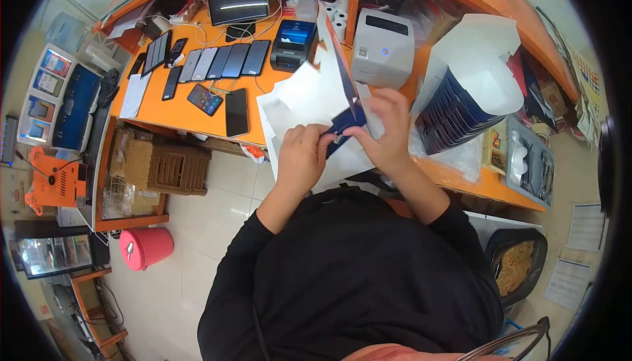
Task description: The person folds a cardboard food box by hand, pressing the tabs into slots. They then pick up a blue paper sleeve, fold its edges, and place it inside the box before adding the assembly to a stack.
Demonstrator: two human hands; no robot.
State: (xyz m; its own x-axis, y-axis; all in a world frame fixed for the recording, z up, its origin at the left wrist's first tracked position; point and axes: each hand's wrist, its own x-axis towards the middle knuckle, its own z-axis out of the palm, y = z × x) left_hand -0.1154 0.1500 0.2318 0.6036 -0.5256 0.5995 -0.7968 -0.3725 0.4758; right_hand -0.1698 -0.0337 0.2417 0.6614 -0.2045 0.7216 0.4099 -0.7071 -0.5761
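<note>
A partly folded cardboard box (350,118), dark blue outside and white inside, is held over the front edge of the orange desk. My left hand (301,153) pinches its blue corner flap between thumb and fingers. On the same corner presses the thumb of my right hand (387,130), with the fingers curled behind the upright panel. Both thumbs nearly meet there. Flat white card (309,91) lies beneath and behind the box. To the right of my right hand stands a tall stack of nested blue-and-white boxes (461,107), leaning slightly.
Several phones (227,61) lie in a row on the orange desk (184,105), left of a small black printer (293,45). A white label printer (384,48) stands behind my right hand. A grey cutlery tray (530,163) sits far right, and a pink bucket (155,248) is on the floor.
</note>
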